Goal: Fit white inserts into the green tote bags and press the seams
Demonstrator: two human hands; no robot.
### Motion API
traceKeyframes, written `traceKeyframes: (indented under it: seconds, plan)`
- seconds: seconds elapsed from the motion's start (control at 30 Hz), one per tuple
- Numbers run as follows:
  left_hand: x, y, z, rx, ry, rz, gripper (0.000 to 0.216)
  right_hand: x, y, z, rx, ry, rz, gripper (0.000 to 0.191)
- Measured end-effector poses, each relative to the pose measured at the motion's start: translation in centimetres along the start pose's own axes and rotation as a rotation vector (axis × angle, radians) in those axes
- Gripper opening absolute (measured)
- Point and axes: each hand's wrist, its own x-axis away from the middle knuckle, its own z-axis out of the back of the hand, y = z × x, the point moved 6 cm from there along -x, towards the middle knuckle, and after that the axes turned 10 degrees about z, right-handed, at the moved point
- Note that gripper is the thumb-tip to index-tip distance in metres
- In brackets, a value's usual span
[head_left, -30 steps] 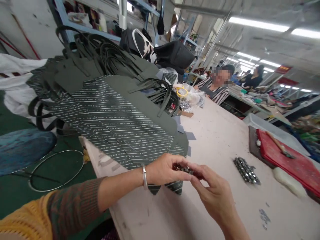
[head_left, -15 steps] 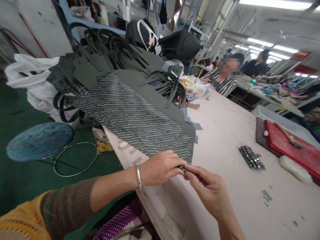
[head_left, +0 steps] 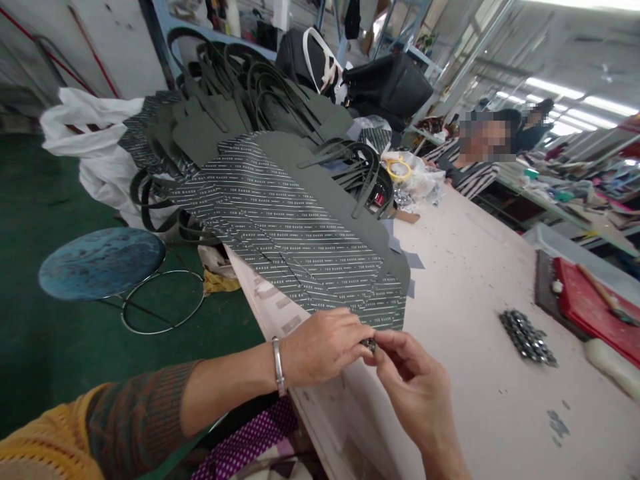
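Note:
Between the fingertips of both hands is a small, dark, shiny metal fitting, mostly covered by the fingers. My left hand, with a silver bangle at its wrist, is closed on it from the left. From the right, my right hand pinches it between thumb and fingers. Just beyond lie stacked dark grey-green bag panels with white striped lettering, reaching the table's near edge. A heap of similar-looking shiny metal pieces rests on the pale table to the right.
Flat grey metal bits lie near the heap. Farther right are a red board, a hammer-like tool and a white block. Strapped panels pile up at the back left. A blue stool stands left. A co-worker sits across.
The view has swung left, so the table's things appear farther right. Both hands stay together at the metal fitting, with the right fingers slightly shifted on it.

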Motion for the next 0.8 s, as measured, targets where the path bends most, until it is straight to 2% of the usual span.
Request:
traceKeyframes:
  seconds: [0.1, 0.2, 0.3, 0.4, 0.47, 0.57, 0.63, 0.7, 0.8]
  plan:
    - [0.0, -1.1, 0.4, 0.189, 0.002, 0.16, 0.019, -0.5, 0.4, -0.9, -0.059, 0.04, -0.07, 0.014]
    - [0.1, -2.9, -0.1, 0.567, -0.025, 0.405, 0.012, -1.2, 0.8, -2.1, -0.186, 0.064, -0.164, 0.016]
    - [0.6, -4.3, -1.6, 1.016, -0.133, 0.625, 0.024, -1.8, 1.6, -3.2, -0.261, 0.056, -0.248, 0.017]
    - [1.1, -4.9, -2.7, 1.331, -0.243, 0.783, 0.035, -2.0, 2.8, -3.4, -0.24, 0.075, -0.321, 0.022]
    - [1.5, -5.3, -2.8, 1.454, -0.239, 0.871, 0.037, -2.0, 4.0, -3.3, -0.246, 0.111, -0.379, 0.029]
    - [1.8, -5.9, -2.5, 1.564, -0.161, 0.968, 0.032, -2.0, 5.6, -2.8, -0.228, 0.141, -0.432, 0.041]
    - [1.8, -6.2, -2.3, 1.61, -0.114, 0.991, 0.029, -2.5, 6.2, -2.4, -0.136, 0.134, -0.394, 0.042]
    - [1.8, -6.4, -2.1, 1.639, -0.081, 1.005, 0.027, -3.5, 6.0, -2.4, 0.014, 0.087, -0.277, 0.035]
    - [2.0, -6.6, -1.5, 1.656, -0.029, 1.018, 0.025, -5.3, 4.3, -3.7, 0.32, -0.047, 0.068, 0.023]
